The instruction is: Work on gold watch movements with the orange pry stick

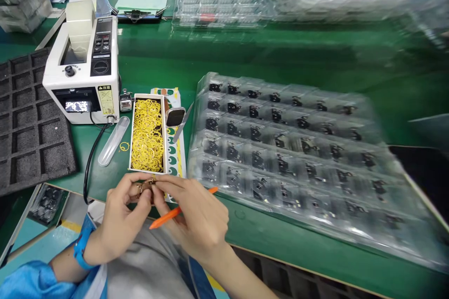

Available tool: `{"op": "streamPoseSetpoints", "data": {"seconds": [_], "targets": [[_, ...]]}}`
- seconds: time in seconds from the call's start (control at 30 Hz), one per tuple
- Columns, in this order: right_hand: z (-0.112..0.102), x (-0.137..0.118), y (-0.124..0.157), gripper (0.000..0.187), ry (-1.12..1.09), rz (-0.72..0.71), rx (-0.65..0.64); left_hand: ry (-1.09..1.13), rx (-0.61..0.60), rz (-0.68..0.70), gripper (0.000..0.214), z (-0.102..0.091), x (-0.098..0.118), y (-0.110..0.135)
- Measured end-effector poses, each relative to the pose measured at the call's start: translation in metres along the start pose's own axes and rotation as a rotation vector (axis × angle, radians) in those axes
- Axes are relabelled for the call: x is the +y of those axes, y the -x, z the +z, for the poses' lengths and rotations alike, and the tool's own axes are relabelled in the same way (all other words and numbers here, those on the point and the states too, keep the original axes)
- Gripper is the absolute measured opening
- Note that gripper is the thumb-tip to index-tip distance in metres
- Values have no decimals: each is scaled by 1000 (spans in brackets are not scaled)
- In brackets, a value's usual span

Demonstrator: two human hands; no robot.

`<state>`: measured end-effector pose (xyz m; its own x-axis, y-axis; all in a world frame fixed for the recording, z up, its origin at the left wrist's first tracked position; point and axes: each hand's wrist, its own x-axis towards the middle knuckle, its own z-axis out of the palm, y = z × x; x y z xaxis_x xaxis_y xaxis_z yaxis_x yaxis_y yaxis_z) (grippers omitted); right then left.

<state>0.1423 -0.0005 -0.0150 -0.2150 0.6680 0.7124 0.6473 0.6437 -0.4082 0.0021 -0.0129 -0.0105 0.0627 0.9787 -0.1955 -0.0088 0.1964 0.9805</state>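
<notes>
My left hand (122,219) is closed, thumb and fingers pinching a small brown, coppery part (146,186) just in front of the yellow pieces. My right hand (199,217) meets it there, its fingertips touching the same part. An orange pen-like stick (164,218) runs through the right hand, one end pointing left and the other showing past the knuckles. Fingers cover most of the small part, so its exact kind cannot be made out. Just beyond both hands stands a white box (130,149) filled with thin yellow ring-shaped pieces (147,133).
A large clear blister tray (238,196) with small black parts lies to the right. On the left are a white tape dispenser (107,65), its black cable (90,163), a clear plastic tube (114,142) and a black foam tray (58,159). A sticker sheet (180,149) lies beside the box.
</notes>
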Motion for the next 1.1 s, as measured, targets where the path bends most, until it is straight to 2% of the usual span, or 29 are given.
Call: {"op": "streamPoseSetpoints", "data": {"seconds": [0.1, 0.17, 0.27, 0.4, 0.53, 0.67, 0.83, 0.93, 1.03, 1.1], "targets": [[-11, -3, -2, 13, -140, 155, -52, 175, -19, -126, 26, -2, 2, -6], [-21, -4, -5, 9, -228, 271, -85, 266, -43, -160, 37, -4, 3, -9], [-32, -3, -10, 10, -326, 375, -165, 328, -77, -180, 42, -8, 4, -11], [-31, -1, -13, 14, -434, 362, -345, 296, -120, -193, 40, -12, 7, -10], [-25, -3, -9, 15, -475, 332, -391, 210, -126, -160, 34, -11, 13, -11], [-23, -6, -7, 20, -480, 394, -453, 148, -61, -105, 30, -8, 14, -13], [-25, -3, -8, 30, -534, 476, -545, 217, -140, -240, 35, -10, 9, -16], [-25, -1, -8, 32, -546, 495, -576, 214, -167, -263, 40, -12, 9, -16], [-23, 0, -7, 43, -597, 592, -539, 172, -159, -191, 40, -12, 9, -16], [-21, 0, -8, 49, -626, 677, -490, 74, -76, -39, 31, -11, 7, -15]]}}
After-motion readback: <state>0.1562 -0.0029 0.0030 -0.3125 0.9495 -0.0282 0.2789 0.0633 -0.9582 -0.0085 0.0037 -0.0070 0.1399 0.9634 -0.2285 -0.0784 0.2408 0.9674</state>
